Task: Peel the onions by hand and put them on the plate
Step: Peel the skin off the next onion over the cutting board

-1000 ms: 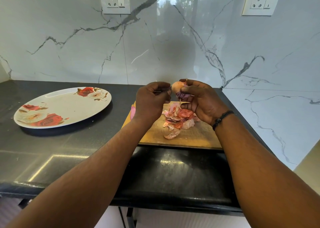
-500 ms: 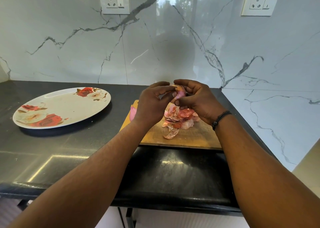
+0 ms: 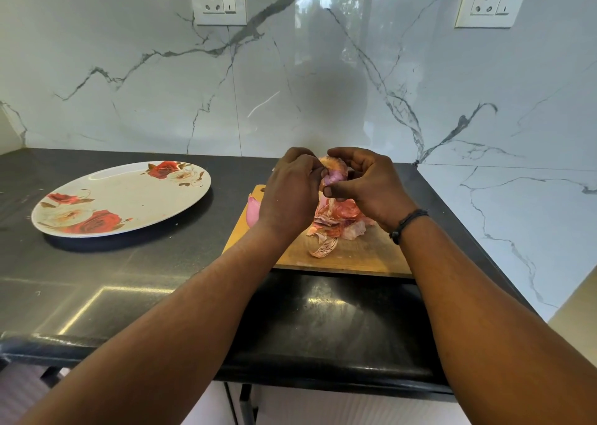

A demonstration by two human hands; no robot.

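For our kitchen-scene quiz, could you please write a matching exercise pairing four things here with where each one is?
Things:
1. onion
2. plate
3. loose onion skins
4. wristband

Places:
A. on the dark counter, left of the cutting board
B. around the right arm, just behind the hand
C. held up between the two hands
D. piled on the cutting board

Pairs: 1-C, 2-A, 3-D, 4-B
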